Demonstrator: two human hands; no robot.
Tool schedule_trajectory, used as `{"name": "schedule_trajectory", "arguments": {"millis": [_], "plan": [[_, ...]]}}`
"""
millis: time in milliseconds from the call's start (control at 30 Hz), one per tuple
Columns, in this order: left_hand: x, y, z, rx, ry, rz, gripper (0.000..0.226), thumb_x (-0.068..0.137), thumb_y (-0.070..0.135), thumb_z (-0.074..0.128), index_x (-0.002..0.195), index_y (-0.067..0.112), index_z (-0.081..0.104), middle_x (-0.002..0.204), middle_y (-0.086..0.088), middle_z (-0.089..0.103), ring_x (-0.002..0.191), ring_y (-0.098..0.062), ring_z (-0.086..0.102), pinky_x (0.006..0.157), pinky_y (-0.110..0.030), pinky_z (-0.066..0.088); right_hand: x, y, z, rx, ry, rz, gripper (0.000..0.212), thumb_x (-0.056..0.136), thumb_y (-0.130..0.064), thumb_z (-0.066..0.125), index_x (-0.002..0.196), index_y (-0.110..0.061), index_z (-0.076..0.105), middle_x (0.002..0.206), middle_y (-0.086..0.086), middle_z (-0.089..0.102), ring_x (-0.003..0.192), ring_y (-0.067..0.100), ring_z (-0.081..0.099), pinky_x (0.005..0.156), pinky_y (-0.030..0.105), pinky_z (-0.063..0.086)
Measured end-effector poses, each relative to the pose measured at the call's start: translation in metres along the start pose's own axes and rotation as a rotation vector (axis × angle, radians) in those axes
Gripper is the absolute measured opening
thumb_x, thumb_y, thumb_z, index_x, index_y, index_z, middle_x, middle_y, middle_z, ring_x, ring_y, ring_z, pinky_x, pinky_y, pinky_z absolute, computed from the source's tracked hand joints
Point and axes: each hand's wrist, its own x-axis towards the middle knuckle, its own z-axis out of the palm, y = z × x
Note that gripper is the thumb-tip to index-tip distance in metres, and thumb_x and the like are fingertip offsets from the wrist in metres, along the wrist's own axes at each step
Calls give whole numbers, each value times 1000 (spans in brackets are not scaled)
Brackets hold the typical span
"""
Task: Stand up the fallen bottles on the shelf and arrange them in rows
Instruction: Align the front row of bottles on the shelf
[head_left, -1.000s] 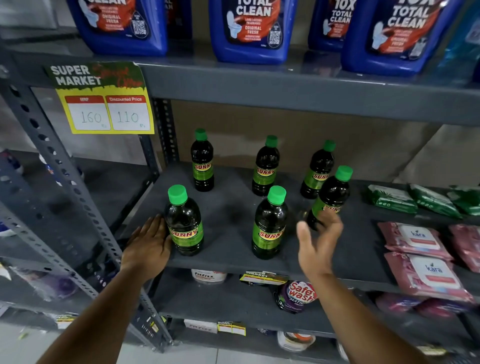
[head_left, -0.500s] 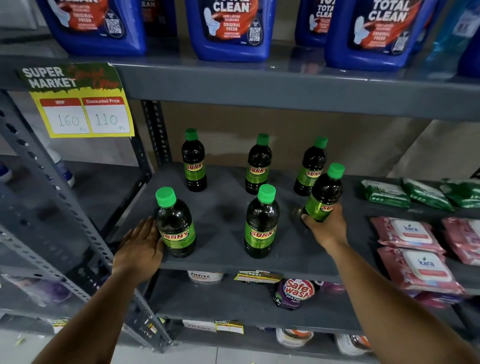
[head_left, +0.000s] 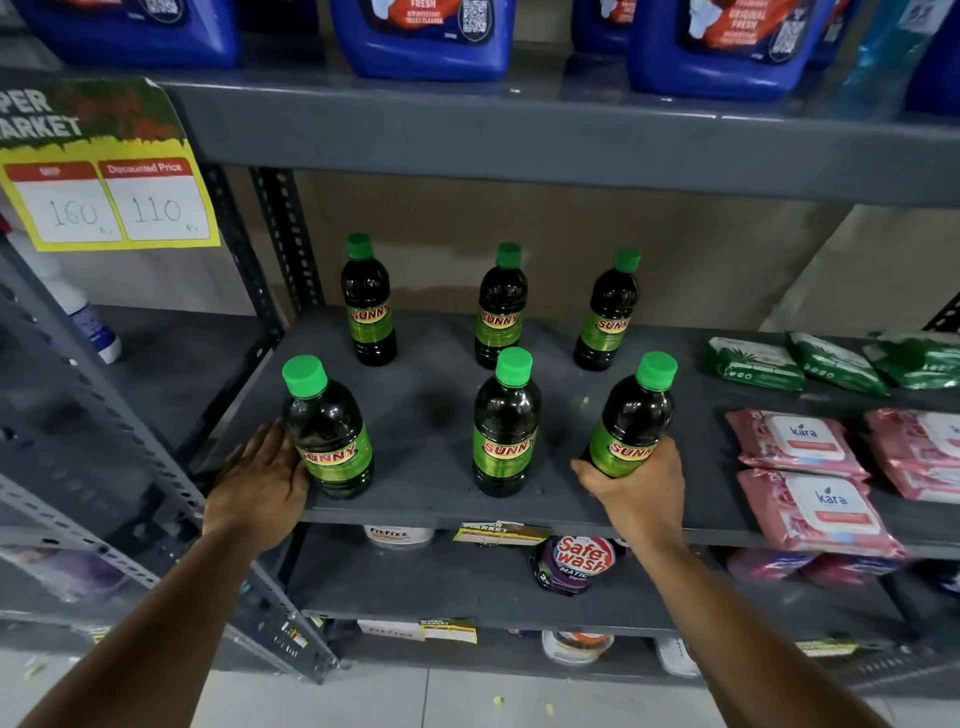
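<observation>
Both hands are on the front row: our left hand (head_left: 260, 480) lies flat and open against the side of the front left bottle (head_left: 327, 431), touching it without closing around it, while our right hand (head_left: 636, 486) is wrapped around the base of the front right bottle (head_left: 635, 415), which leans a little to the right. All six bottles are on the grey shelf (head_left: 431, 410) with caps up: three at the back, namely the back left bottle (head_left: 368, 301), the back middle bottle (head_left: 500, 306) and the back right bottle (head_left: 605, 312), and three in front, with the front middle bottle (head_left: 505, 426) standing free between our hands. None lies on its side, so we judge the standing-up part done and the step in hand to be squaring the front row. Next, we think, the right bottle needs settling flat and upright in line with the other two, well clear of the pink packets (head_left: 800, 441) beside it, then letting go gently so it does not tip.
</observation>
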Motion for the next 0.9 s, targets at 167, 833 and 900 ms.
{"name": "schedule_trajectory", "arguments": {"millis": [167, 833, 900], "plan": [[1, 1, 0, 3, 1, 1, 69, 86, 47, 3, 148, 17, 2, 159, -4, 4, 144, -18, 2, 117, -38, 6, -3, -1, -1, -18, 12, -20, 75, 42, -59, 84, 100, -24, 53, 93, 0, 62, 89, 21, 63, 75, 43, 56], [-1, 2, -2, -49, 34, 13, 71, 85, 48, 5, 148, 18, 14, 158, -5, 17, 144, -20, 11, 116, -41, 14, -5, 0, 0, -7, 54, -40, 85, 39, -67, 85, 105, -25, 53, 99, 1, 64, 94, 23, 63, 80, 47, 57], [-1, 1, -2, -47, 35, 14, 71, 85, 48, 5, 147, 17, 16, 157, -6, 20, 144, -21, 13, 116, -42, 16, -24, -8, -3, -21, 205, -126, 100, 42, -71, 82, 116, -11, 51, 115, 13, 59, 112, 33, 52, 96, 53, 46]]}}
